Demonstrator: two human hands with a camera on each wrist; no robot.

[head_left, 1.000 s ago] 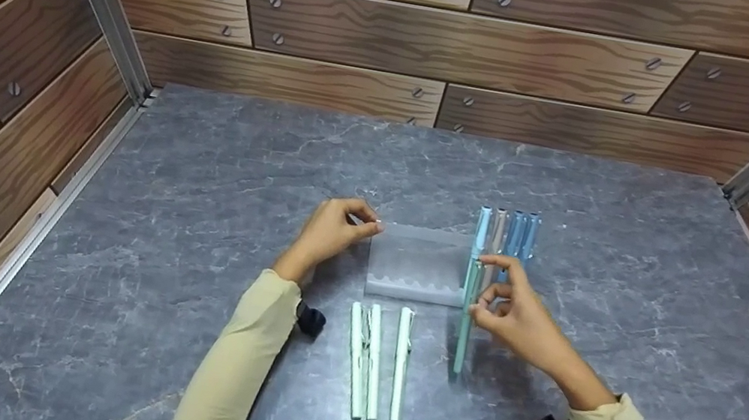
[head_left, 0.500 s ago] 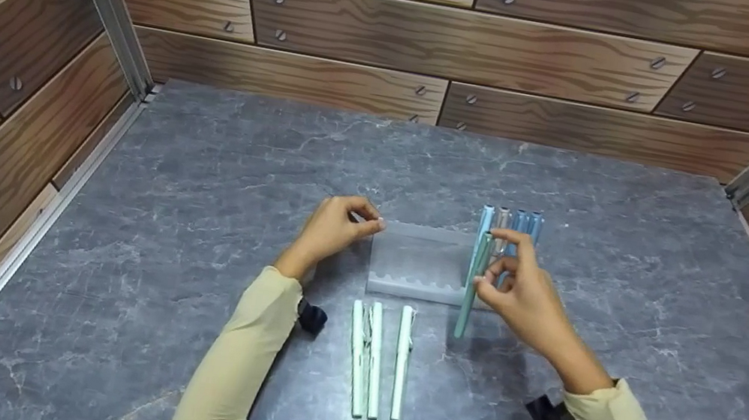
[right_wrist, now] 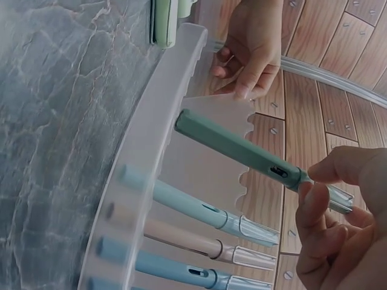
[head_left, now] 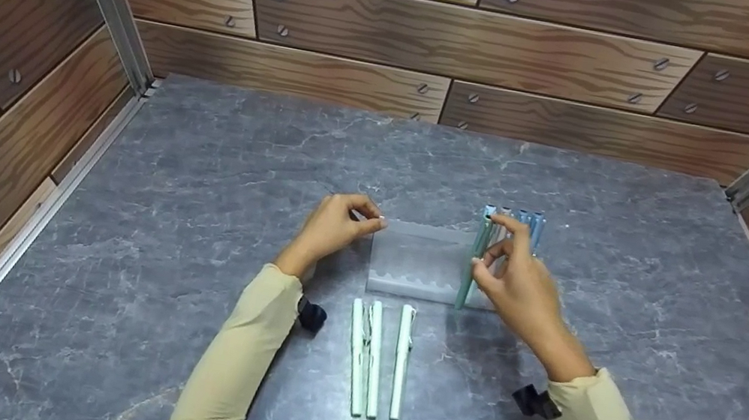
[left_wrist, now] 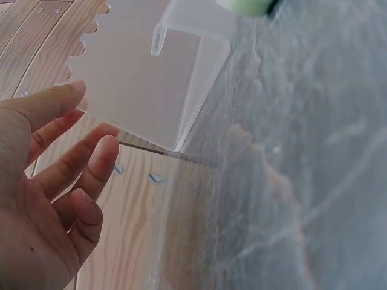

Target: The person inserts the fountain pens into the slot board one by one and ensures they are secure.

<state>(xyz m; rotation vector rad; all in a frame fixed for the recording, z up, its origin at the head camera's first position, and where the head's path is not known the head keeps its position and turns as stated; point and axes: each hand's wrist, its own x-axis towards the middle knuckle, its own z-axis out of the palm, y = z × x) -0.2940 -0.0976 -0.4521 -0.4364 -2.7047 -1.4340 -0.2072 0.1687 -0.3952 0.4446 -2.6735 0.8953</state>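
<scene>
A frosted clear pen rack [head_left: 417, 251] with notched edges stands on the table. My left hand [head_left: 333, 230] pinches its upper left corner between thumb and fingers. With my right hand [head_left: 525, 288] I pinch a dark green pen [right_wrist: 236, 145] near its clip end. That pen slants above the rack, beside a light blue pen [right_wrist: 193, 205] that rests in it. Past that one lie a beige pen [right_wrist: 181, 235] and a blue pen [right_wrist: 166, 266]; another blue pen is partly cut off in the right wrist view.
Three pale green pens, a left one [head_left: 357, 359], a middle one [head_left: 374, 362] and a right one [head_left: 401, 366], lie on the marbled grey table [head_left: 204, 136] in front of the rack. Wood-patterned walls [head_left: 345, 19] enclose the table's back and sides.
My right hand has carried the dark green pen forward, from in front of the rack to over it, next to the light blue pen. The left hand stays at the corner.
</scene>
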